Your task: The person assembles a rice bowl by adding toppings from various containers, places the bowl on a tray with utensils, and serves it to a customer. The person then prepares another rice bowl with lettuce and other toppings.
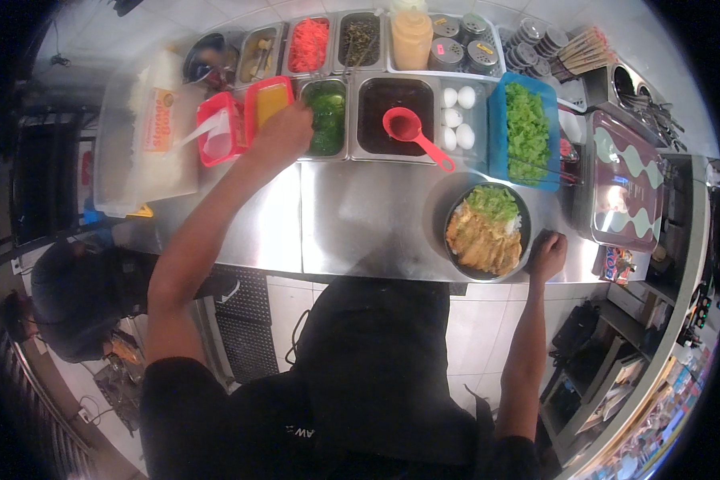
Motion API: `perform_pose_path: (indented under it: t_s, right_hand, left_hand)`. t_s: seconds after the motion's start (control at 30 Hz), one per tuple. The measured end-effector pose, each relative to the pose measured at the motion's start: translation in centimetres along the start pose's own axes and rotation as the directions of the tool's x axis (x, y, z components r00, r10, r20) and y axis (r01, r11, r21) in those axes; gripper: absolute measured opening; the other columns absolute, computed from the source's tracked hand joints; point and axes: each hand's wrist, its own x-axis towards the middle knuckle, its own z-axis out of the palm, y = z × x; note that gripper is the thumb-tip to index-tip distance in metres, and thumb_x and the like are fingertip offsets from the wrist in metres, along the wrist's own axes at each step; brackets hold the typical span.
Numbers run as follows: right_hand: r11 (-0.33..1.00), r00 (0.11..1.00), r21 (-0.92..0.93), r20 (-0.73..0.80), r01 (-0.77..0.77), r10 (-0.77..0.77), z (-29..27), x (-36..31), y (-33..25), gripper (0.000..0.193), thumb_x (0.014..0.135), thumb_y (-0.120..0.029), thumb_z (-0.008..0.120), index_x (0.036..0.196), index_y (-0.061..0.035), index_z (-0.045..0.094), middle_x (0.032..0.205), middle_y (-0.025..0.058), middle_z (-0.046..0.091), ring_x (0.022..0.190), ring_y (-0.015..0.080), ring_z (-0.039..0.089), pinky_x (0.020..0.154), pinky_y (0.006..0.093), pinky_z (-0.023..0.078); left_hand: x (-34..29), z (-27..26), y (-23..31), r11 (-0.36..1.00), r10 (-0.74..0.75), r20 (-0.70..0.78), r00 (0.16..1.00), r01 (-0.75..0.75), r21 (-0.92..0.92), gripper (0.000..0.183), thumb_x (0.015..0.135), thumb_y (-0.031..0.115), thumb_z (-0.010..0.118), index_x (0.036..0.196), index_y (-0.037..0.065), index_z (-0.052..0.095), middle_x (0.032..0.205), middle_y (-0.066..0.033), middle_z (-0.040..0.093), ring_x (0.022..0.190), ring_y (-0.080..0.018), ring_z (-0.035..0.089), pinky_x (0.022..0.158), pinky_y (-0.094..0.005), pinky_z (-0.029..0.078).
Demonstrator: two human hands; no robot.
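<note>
My left hand reaches over the counter to the left edge of a metal pan of chopped greens. Its fingers are closed; what they hold, if anything, is hidden. My right hand rests as a fist on the counter's front edge, just right of a dark bowl. In that bowl lie sliced, browned cutlet, shredded lettuce and some white rice. Beside my left wrist stand a red tub of yellow liquid and a red tub with a white scoop.
A red ladle lies across a pan of dark sauce. Right of it are white eggs and a blue bin of lettuce. Red shreds, a sauce bottle and shakers line the back. A patterned lidded box stands right.
</note>
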Motion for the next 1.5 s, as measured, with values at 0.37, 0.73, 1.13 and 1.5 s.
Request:
perform_pose_path:
  t_s: [0.37, 0.73, 1.13, 1.5]
  right_hand:
    - [1.000, 1.000, -0.002, -0.012, 0.021, -0.021, 0.0, 0.0, -0.1, 0.031, 0.100, -0.029, 0.044, 0.093, -0.0037, 0.061, 0.090, 0.0183, 0.064, 0.085, 0.0398, 0.062, 0.076, 0.0463, 0.048]
    - [1.000, 1.000, 0.029, 0.010, 0.009, -0.009, -0.2, -0.1, -1.0, 0.030, 0.100, -0.029, 0.045, 0.095, -0.0053, 0.063, 0.091, 0.0170, 0.065, 0.085, 0.0382, 0.063, 0.076, 0.0455, 0.048]
    - [0.999, 1.000, -0.039, 0.009, 0.004, -0.004, -0.1, 0.0, -1.2, 0.038, 0.099, -0.036, 0.043, 0.092, -0.0049, 0.064, 0.091, 0.0159, 0.066, 0.085, 0.0372, 0.064, 0.077, 0.0458, 0.049]
    - [0.995, 0.996, -0.056, 0.041, 0.077, -0.075, 0.8, 0.1, 1.9, 0.044, 0.102, -0.044, 0.040, 0.095, -0.0063, 0.062, 0.092, 0.0160, 0.065, 0.087, 0.0383, 0.062, 0.078, 0.0469, 0.048]
  left_hand:
    - [0.1, -1.3, 1.0, 0.994, -0.091, 0.174, 0.981, 0.101, -0.050, 0.022, 0.087, 0.011, 0.053, 0.085, -0.009, 0.063, 0.092, -0.0266, 0.064, 0.087, -0.0431, 0.065, 0.084, -0.0509, 0.053]
    - [2.2, -1.5, -0.6, 0.997, -0.071, -0.083, 0.994, 0.071, -0.006, 0.017, 0.088, 0.009, 0.055, 0.091, -0.006, 0.061, 0.103, -0.0255, 0.061, 0.091, -0.0403, 0.066, 0.082, -0.0492, 0.054]
    - [-2.6, -4.0, 1.9, 0.982, -0.185, -0.058, 0.981, 0.187, 0.035, 0.020, 0.091, 0.013, 0.059, 0.101, -0.004, 0.062, 0.099, -0.0209, 0.063, 0.086, -0.0401, 0.066, 0.077, -0.0464, 0.056]
    - [-3.7, -3.7, 2.5, 0.997, -0.076, -0.026, 0.997, 0.076, 0.009, 0.019, 0.088, 0.009, 0.059, 0.102, -0.003, 0.061, 0.098, -0.0178, 0.062, 0.085, -0.0368, 0.067, 0.075, -0.0462, 0.057]
